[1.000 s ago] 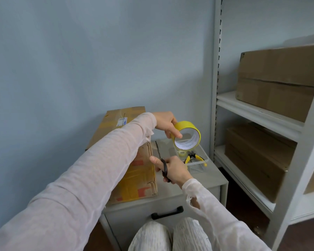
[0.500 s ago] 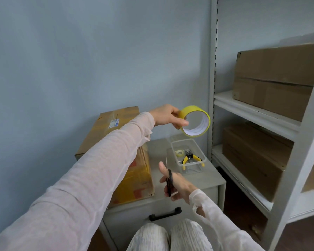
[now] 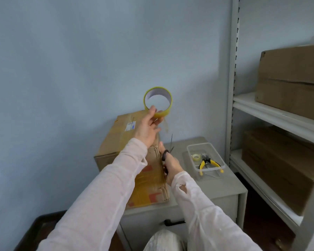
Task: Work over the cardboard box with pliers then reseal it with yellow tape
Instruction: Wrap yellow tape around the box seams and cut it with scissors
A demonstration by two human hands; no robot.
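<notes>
While the left hand [image 3: 146,130] pinches a yellow ring-shaped tape roll [image 3: 158,102] raised above the brown cardboard box [image 3: 114,142], the right hand [image 3: 171,166] grips black-handled scissors [image 3: 165,154], blades up, just beside the box. Right of that hand, yellow-handled pliers [image 3: 207,163] lie in a clear plastic tray [image 3: 198,144] on the grey worktop [image 3: 225,185].

Storeroom, by the look of it.
Slotted metal shelving [image 3: 232,87] on the right, brown cartons [image 3: 294,73] on it, small grey desk [image 3: 216,185] by a bare wall [image 3: 80,69].
</notes>
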